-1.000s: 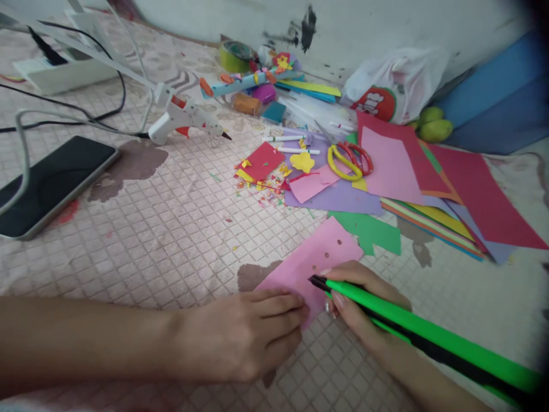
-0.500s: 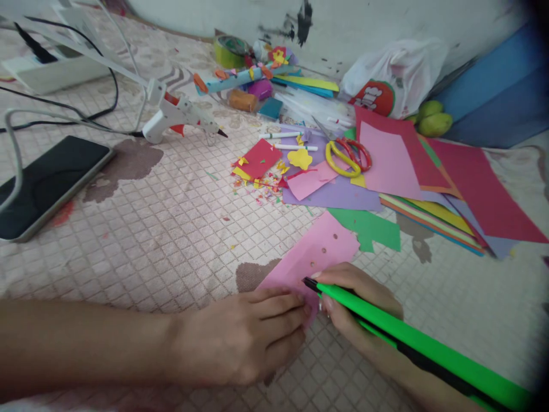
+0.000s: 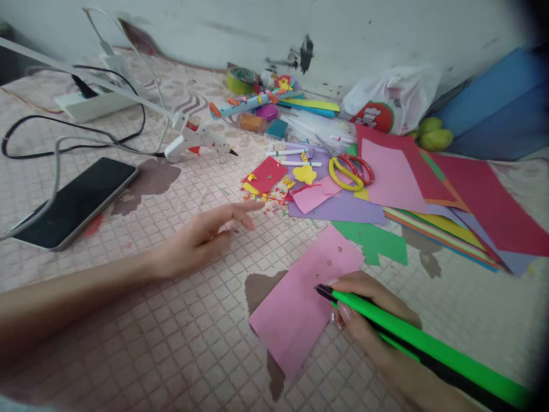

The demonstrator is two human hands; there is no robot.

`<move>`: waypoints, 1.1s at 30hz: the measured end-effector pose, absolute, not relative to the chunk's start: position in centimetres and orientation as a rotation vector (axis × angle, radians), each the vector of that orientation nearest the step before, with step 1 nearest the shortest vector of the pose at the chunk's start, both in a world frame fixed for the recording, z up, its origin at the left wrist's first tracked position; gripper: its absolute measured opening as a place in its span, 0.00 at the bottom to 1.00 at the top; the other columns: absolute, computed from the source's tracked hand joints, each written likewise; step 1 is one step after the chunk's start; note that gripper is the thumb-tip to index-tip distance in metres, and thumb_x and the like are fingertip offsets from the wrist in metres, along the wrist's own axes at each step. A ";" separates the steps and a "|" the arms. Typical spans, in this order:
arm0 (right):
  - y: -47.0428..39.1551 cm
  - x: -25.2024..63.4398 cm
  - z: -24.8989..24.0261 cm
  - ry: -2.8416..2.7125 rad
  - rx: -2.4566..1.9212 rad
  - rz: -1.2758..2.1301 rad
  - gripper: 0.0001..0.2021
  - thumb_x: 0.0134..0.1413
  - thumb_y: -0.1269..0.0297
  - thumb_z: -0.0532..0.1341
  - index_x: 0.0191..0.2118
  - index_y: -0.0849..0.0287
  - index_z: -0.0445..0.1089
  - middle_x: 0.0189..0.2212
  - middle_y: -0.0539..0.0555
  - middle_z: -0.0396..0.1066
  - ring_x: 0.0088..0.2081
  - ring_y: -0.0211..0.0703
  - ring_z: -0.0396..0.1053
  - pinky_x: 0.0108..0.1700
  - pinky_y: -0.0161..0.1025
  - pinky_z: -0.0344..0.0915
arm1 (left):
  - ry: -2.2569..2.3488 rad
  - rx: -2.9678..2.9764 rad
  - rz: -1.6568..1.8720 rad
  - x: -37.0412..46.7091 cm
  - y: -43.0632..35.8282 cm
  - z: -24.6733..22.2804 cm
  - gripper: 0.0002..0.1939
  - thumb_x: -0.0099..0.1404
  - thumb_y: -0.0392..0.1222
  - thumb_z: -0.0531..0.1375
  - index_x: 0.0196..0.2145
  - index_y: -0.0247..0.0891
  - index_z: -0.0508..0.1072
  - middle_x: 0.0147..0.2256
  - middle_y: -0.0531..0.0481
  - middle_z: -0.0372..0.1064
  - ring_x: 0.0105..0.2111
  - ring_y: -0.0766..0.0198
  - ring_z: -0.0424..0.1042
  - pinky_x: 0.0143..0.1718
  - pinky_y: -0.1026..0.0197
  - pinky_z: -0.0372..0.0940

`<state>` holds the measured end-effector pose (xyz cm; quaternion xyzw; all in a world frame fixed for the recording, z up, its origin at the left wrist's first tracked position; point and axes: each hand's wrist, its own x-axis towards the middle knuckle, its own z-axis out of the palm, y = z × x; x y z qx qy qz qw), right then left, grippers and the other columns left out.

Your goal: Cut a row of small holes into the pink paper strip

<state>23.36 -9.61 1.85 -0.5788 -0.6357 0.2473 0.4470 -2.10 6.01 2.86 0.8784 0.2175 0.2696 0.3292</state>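
A pink paper strip (image 3: 291, 320) with a few small holes near its upper end lies on the patterned cloth. My right hand (image 3: 369, 315) grips a long green and black tool (image 3: 412, 337), its black tip at the strip just below the lowest hole. My left hand (image 3: 206, 237) is over the cloth left of the strip, off the paper, fingers apart and pointing towards the paper scraps (image 3: 274, 200). Green cut paper (image 3: 386, 245) touches the strip's upper right side.
Yellow and red scissors (image 3: 346, 173) lie on purple paper (image 3: 338, 207). Coloured sheets (image 3: 484, 200) are stacked at the right. On the left are a phone (image 3: 77, 200), a glue gun (image 3: 193, 137) and a power strip (image 3: 92, 105) with cables. A plastic bag (image 3: 394, 94) stands behind.
My left hand has lifted off the pink strip and moved up and left, uncovering the strip's lower end. The camera view has shifted slightly; my right hand still holds the tool at the paper.
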 end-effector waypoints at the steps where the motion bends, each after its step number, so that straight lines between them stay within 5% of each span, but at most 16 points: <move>1: -9.7 23.5 1.7 -1.571 -1.435 0.613 0.10 0.56 0.73 0.58 0.41 0.53 0.71 0.31 0.50 0.72 0.23 0.35 0.71 0.23 0.33 0.69 | 0.605 2.324 0.729 -1.9 6.5 3.0 0.17 0.72 0.35 0.42 0.43 0.21 0.67 0.59 0.39 0.62 0.57 0.54 0.65 0.55 0.52 0.63; 7: -9.8 23.8 1.4 -1.547 -1.447 0.604 0.10 0.56 0.72 0.58 0.41 0.53 0.71 0.31 0.50 0.72 0.24 0.36 0.71 0.24 0.34 0.69 | 0.531 2.419 0.767 -1.7 6.6 2.6 0.13 0.71 0.31 0.50 0.50 0.30 0.68 0.54 0.46 0.69 0.54 0.64 0.69 0.55 0.61 0.65; 12: -9.4 23.2 2.4 -1.632 -1.454 0.592 0.11 0.54 0.75 0.58 0.39 0.53 0.71 0.30 0.50 0.74 0.25 0.36 0.72 0.26 0.33 0.70 | -0.055 2.642 0.663 -0.4 3.9 1.7 0.10 0.70 0.32 0.53 0.44 0.32 0.73 0.49 0.42 0.74 0.53 0.60 0.71 0.58 0.52 0.65; 17: -9.8 22.9 2.8 -1.683 -1.480 0.504 0.11 0.54 0.76 0.58 0.39 0.54 0.71 0.28 0.51 0.74 0.27 0.38 0.73 0.27 0.34 0.71 | -0.364 2.715 0.683 1.6 1.0 0.8 0.11 0.70 0.33 0.55 0.36 0.32 0.77 0.46 0.44 0.76 0.51 0.57 0.72 0.59 0.55 0.65; 23: -9.4 22.7 2.4 -1.696 -1.473 0.489 0.11 0.52 0.78 0.58 0.38 0.55 0.71 0.28 0.50 0.74 0.27 0.36 0.73 0.28 0.33 0.70 | -0.387 2.754 0.534 2.1 -0.1 0.2 0.16 0.72 0.41 0.54 0.48 0.26 0.74 0.52 0.41 0.71 0.54 0.56 0.70 0.60 0.56 0.64; 33: -9.4 23.1 1.6 -1.755 -1.442 0.569 0.13 0.54 0.77 0.57 0.42 0.53 0.70 0.33 0.51 0.74 0.33 0.40 0.74 0.33 0.38 0.72 | -0.345 2.764 0.579 2.0 -0.3 -0.1 0.17 0.70 0.45 0.57 0.47 0.28 0.75 0.53 0.41 0.71 0.55 0.53 0.68 0.60 0.53 0.63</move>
